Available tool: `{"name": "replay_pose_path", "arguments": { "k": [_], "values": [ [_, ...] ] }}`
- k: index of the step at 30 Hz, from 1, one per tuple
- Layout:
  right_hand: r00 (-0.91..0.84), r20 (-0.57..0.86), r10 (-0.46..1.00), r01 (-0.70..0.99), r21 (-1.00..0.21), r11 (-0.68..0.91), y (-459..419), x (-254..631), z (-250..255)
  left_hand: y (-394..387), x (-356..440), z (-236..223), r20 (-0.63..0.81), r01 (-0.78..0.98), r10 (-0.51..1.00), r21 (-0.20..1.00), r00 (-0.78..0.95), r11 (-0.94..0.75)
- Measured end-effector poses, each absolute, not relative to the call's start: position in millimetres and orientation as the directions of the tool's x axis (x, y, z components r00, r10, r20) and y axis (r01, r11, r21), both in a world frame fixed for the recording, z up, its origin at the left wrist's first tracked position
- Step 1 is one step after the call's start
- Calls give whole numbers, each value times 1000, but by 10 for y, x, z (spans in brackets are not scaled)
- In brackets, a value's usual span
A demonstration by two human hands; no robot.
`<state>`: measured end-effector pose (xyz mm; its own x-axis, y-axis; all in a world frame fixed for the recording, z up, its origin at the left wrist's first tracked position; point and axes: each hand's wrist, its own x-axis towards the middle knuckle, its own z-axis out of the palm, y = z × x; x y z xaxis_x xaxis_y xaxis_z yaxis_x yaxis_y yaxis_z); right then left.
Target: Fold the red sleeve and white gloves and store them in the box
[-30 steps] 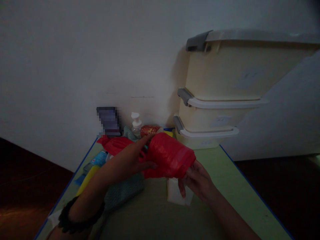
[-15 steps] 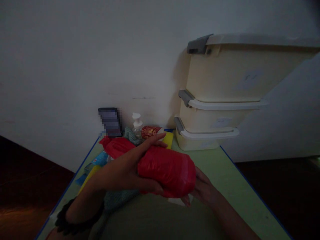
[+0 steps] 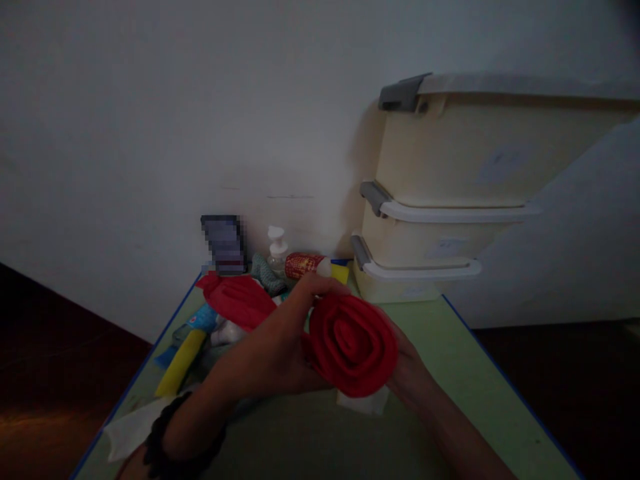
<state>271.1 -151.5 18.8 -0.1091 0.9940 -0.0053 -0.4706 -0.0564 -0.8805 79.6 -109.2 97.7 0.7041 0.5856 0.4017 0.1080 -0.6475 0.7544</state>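
A red roll of thin, sheet-like material, perhaps plastic bags [image 3: 353, 347], is held above the table with its spiral end facing me. My left hand [image 3: 285, 347], a dark beaded bracelet [image 3: 170, 440] on its wrist, grips the roll's left side, thumb and fingers curved around it. On the right side my right hand [image 3: 407, 367] supports the roll, its fingers mostly hidden behind it. Another red piece [image 3: 237, 300] of similar material lies behind my left hand. Below the roll a small white piece [image 3: 363, 402] rests on the table.
Three lidded cream storage boxes [image 3: 450, 153] are stacked at the back right. Along the wall stand a phone-like screen [image 3: 225, 243] and a pump bottle [image 3: 277, 247], beside a red-labelled bottle [image 3: 305, 265]. A yellow item [image 3: 183, 363] and a white cloth or paper [image 3: 133, 427] lie left on the green table [image 3: 475, 387].
The roll has turned from lying sideways to showing its spiral end toward me. My left hand has shifted from over the roll to its left side.
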Motion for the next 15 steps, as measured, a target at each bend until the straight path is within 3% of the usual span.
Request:
{"name": "replay_pose_path", "arguments": {
  "k": [3, 7, 11, 15],
  "values": [
    [14, -50, 999, -517, -855, -35, -1499, 2703, 158, -1082, 823, 958, 418, 104, 582, 745, 697, -659],
    [-34, -101, 994, -593, -799, -102, -1474, 2717, 134, -1063, 846, 944, 483, 77, 562, 709, 671, -701],
    [-157, -37, 987, -649, -749, -131, -1505, 2739, 233, -1073, 859, 923, 482, 97, 623, 739, 616, -667],
    [-190, 98, 977, -592, -805, -35, -1560, 2742, 265, -1093, 868, 916, 461, 201, 684, 727, 565, -657]
  ]
}}
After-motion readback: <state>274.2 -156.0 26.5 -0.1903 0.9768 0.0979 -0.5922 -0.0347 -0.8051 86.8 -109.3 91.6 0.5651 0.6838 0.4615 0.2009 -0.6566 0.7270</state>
